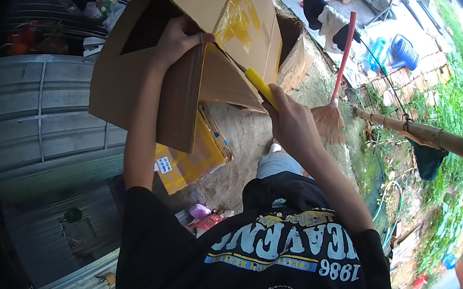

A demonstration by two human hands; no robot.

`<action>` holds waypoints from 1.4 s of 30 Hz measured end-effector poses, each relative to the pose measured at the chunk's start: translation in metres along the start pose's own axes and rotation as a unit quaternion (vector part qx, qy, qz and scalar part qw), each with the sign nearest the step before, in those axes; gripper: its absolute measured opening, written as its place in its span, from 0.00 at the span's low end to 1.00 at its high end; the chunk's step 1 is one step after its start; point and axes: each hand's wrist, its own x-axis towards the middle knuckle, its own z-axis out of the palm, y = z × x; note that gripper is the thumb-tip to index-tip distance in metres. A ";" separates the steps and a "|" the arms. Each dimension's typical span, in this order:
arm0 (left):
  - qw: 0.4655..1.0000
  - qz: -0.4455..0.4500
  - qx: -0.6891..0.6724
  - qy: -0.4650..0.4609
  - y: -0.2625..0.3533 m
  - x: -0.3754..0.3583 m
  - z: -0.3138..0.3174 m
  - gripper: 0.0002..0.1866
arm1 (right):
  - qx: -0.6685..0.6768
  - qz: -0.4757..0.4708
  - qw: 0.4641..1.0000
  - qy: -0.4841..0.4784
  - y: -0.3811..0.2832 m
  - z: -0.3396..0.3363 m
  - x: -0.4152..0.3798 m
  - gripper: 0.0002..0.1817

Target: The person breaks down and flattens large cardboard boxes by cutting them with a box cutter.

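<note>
While the left hand [177, 40] is gripping the cardboard box [198, 38], the right hand [291, 120] is clasping a yellow cutter [262, 87] against it.

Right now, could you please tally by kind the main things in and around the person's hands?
Hands: 2, left hand gripping the box edge, right hand holding the knife
Large cardboard box held up: 1
Yellow-handled utility knife: 1
Yellow-taped carton on the ground: 1
Red-handled broom: 1
Total: 6
</note>
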 end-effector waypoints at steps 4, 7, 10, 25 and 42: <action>0.998 -0.026 0.023 0.044 0.007 0.008 0.008 0.15 | -0.004 0.004 1.000 0.007 -0.003 0.005 0.000 0.13; 0.998 -0.022 0.043 0.044 0.001 0.011 0.008 0.15 | -0.003 0.019 1.000 0.009 -0.007 0.003 0.003 0.12; 0.997 0.013 0.044 0.055 -0.005 0.012 0.006 0.14 | -0.002 0.018 1.000 0.016 -0.011 0.006 0.003 0.12; 0.996 0.015 0.063 0.059 -0.010 0.022 0.007 0.16 | -0.088 0.024 0.995 -0.045 -0.021 0.005 0.048 0.08; 0.979 0.024 0.178 0.101 -0.008 0.018 0.013 0.19 | -0.095 0.034 0.992 -0.071 -0.002 0.013 0.047 0.09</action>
